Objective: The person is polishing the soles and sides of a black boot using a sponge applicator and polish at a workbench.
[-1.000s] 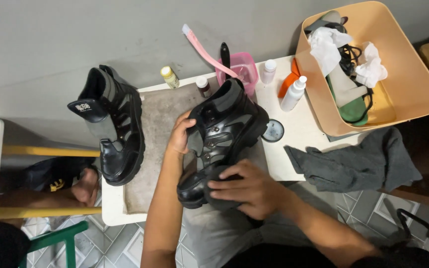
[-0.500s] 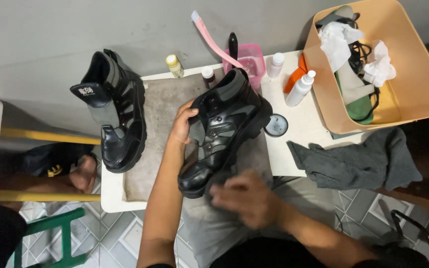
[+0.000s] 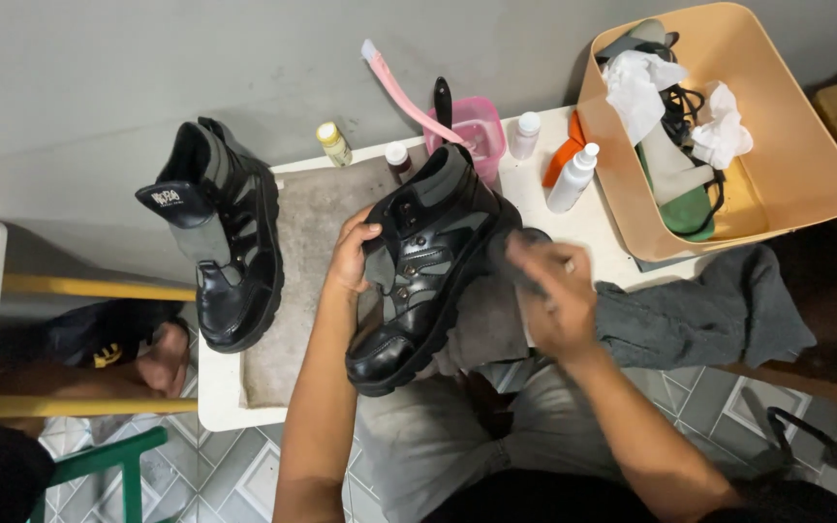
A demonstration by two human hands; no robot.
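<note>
Left hand [image 3: 349,260] grips the boot [image 3: 423,266] tilted over the bench [image 3: 573,228], while the right hand [image 3: 549,295], off its toe since a moment ago, closes blurred around something dark beside its heel.

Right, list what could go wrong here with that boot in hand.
The left hand alone steadies the tilted black boot at the table edge; it could slip onto the lap. The right hand rubs close to the white bottle and pink cup, so an elbow swing may topple them.
</note>
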